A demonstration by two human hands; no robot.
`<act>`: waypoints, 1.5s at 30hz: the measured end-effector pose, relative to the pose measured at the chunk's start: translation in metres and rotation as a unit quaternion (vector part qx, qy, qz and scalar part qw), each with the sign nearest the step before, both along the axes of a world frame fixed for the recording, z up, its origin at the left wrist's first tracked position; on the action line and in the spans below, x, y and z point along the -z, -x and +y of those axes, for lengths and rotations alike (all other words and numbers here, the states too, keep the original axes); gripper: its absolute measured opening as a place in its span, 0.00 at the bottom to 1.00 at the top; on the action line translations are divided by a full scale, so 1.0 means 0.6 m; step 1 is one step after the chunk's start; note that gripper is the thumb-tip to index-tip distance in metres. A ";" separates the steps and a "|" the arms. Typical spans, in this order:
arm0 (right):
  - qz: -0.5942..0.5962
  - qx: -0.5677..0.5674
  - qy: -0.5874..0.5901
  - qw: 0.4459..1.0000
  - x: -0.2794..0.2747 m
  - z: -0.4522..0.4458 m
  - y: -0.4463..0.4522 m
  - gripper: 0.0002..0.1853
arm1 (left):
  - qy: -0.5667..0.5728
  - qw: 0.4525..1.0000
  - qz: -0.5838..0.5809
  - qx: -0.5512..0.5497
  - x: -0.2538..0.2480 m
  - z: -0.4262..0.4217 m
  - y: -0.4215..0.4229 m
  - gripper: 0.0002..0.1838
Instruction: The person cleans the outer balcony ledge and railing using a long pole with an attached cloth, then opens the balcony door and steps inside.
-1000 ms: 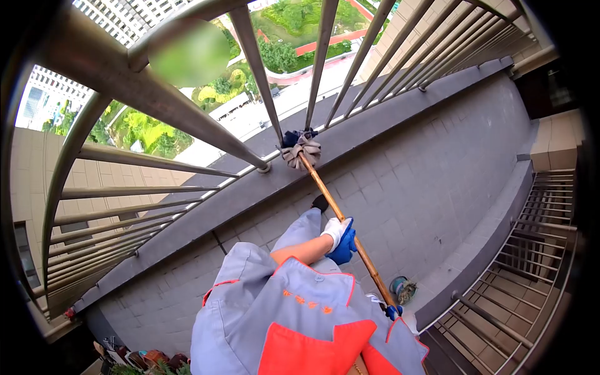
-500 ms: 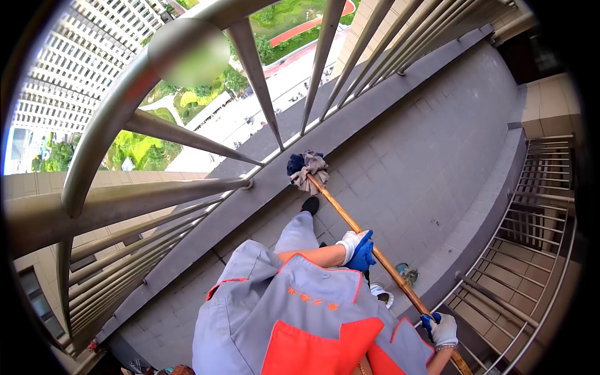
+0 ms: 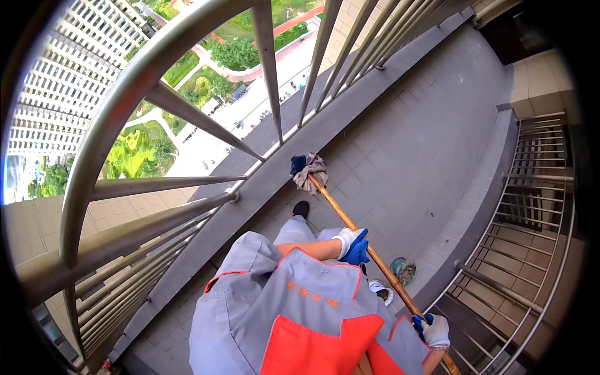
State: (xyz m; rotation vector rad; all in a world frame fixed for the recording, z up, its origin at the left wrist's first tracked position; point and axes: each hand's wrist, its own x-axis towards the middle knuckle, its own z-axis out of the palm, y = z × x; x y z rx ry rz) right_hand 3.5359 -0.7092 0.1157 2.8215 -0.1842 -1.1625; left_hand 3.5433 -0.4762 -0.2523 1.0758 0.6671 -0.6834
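Observation:
A wooden pole (image 3: 338,210) runs diagonally from the mop head down to the lower right. My left hand (image 3: 354,245), in a white and blue glove, is closed around its middle. Farther down the pole, my right hand (image 3: 432,330) wears a similar glove and is wrapped round it too. Bunched grey-beige and dark blue cloth forms the mop head (image 3: 310,174), which lies at the inner edge of the grey ledge (image 3: 265,177) below the railing.
Metal railing bars (image 3: 267,62) rise along the ledge, with greenery and buildings far below. A round container (image 3: 404,271) stands on the tiled floor (image 3: 400,169) near a curved low wall (image 3: 465,240). Another railing (image 3: 500,286) is at right. My dark shoe (image 3: 301,208) is by the ledge.
The mop head has moved from the foot of the railing bars to the ledge's inner edge. My right hand, mostly hidden earlier, now shows fully. The view has shifted.

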 end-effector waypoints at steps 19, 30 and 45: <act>0.050 0.077 -0.157 0.983 0.162 -0.064 -0.345 0.15 | 0.049 0.935 0.058 -0.347 0.042 0.022 -0.324 0.17; 0.041 -0.115 -0.004 0.993 0.091 -0.101 -0.522 0.19 | -0.028 0.946 0.135 -0.292 0.034 -0.104 -0.413 0.22; 0.051 -0.131 -0.083 0.987 0.252 -0.094 -0.606 0.24 | -0.263 0.934 0.150 -0.189 0.193 -0.013 -0.564 0.25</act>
